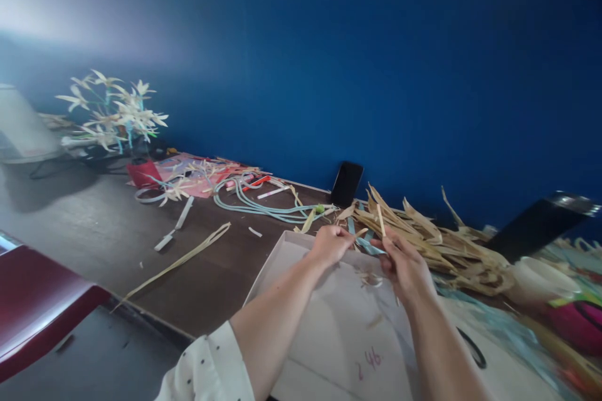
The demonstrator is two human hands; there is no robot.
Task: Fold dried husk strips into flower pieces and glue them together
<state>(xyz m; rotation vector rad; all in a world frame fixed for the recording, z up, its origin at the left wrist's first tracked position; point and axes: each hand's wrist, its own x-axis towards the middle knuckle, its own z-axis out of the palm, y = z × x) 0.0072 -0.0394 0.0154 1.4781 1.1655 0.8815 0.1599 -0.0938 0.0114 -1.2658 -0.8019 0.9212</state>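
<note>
My left hand (pixel 330 243) and my right hand (pixel 403 266) are raised above a shallow white cardboard tray (pixel 301 276). Both are closed in a pinch. Between them runs a thin pale-blue strip (pixel 369 245), and a tan dried-leaf strip (pixel 380 220) sticks up from my right fingers. My left fingers pinch the other end of the strips. A heap of dried leaf strips (pixel 442 244) lies just behind my hands on the dark table.
A black phone (pixel 347 183) leans on the blue wall. Pale-blue cords (pixel 256 200), paper scraps and a red sheet (pixel 188 177) lie at the left; a bunch of leaf flowers (pixel 113 114) stands further left. A white bowl (pixel 540 279) sits at the right, a red seat (pixel 37 307) at the lower left.
</note>
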